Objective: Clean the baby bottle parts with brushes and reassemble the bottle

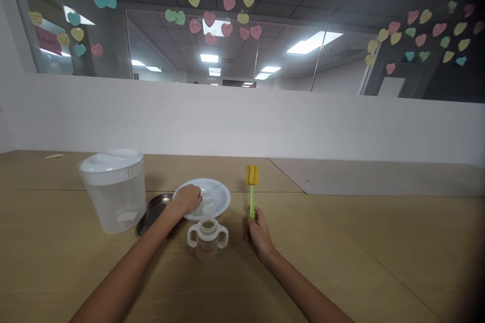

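My right hand (259, 232) grips the green handle of a bottle brush (252, 197), which stands upright with its yellow sponge head on top. Over the left side of a shallow white bowl (224, 203), my left hand (189, 198) has its fingers curled downward; what they hold, if anything, is hidden. Small clear and whitish parts (208, 208) lie in the bowl, too indistinct to name. Between my forearms, just in front of the bowl, a clear baby bottle (207, 245) with two white side handles stands upright with its mouth uncovered.
A tall translucent bucket (115, 202) with a white lid stands at the left. Beside it lies a dark metal tray (151, 214), partly covered by my left forearm. A pale flat piece (54, 156) rests far left. A white wall (242, 121) with glass above borders the wooden table (341, 252).
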Demonstrator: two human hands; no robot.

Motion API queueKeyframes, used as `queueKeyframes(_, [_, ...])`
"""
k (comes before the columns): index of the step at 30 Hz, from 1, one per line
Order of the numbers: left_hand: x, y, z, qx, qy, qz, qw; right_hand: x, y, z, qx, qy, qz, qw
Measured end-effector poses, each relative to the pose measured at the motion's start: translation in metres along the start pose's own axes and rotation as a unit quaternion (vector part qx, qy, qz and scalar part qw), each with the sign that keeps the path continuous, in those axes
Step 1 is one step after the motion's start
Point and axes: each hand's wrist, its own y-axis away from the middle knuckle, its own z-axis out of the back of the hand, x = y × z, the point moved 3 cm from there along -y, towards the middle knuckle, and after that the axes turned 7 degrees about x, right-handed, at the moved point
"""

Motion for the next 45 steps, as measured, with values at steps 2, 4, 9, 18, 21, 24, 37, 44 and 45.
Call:
queueKeyframes(2, [-0.004, 0.001, 0.009, -0.035, 0.005, -0.014, 0.999, -0.001, 0.0, 0.0, 0.003, 0.001, 0.003, 1.0])
queueKeyframes(4, [-0.008, 0.002, 0.019, -0.077, 0.013, -0.031, 0.996, -0.003, 0.0, -0.001, 0.006, 0.003, 0.007, 1.0])
queueKeyframes(9, [-0.014, 0.012, 0.039, -0.18, 0.065, -0.062, 0.98, -0.005, -0.001, 0.001, 0.001, 0.022, 0.035, 0.999])
queueKeyframes(18, [-0.021, 0.012, 0.045, -0.192, 0.488, -0.106, 0.845, 0.039, 0.025, -0.005, 0.031, 0.184, 0.219, 0.958])
queueKeyframes(21, [-0.023, 0.012, 0.048, -0.185, 0.515, -0.107, 0.83, 0.041, 0.029, -0.009, 0.051, 0.239, 0.224, 0.944])
queueKeyframes(24, [-0.02, 0.015, 0.051, -0.204, 0.501, -0.085, 0.837, 0.038, 0.028, -0.01, 0.072, 0.262, 0.219, 0.937])
queueKeyframes(37, [-0.023, 0.023, 0.058, -0.163, 0.415, -0.09, 0.891, 0.038, 0.028, -0.011, 0.109, 0.27, 0.246, 0.925])
queueKeyframes(44, [-0.025, 0.026, 0.06, -0.186, 0.393, -0.084, 0.896, 0.034, 0.028, -0.011, 0.119, 0.275, 0.225, 0.927])
queueKeyframes(45, [-0.025, 0.026, 0.061, -0.194, 0.388, -0.085, 0.897, 0.034, 0.028, -0.011, 0.118, 0.274, 0.22, 0.929])
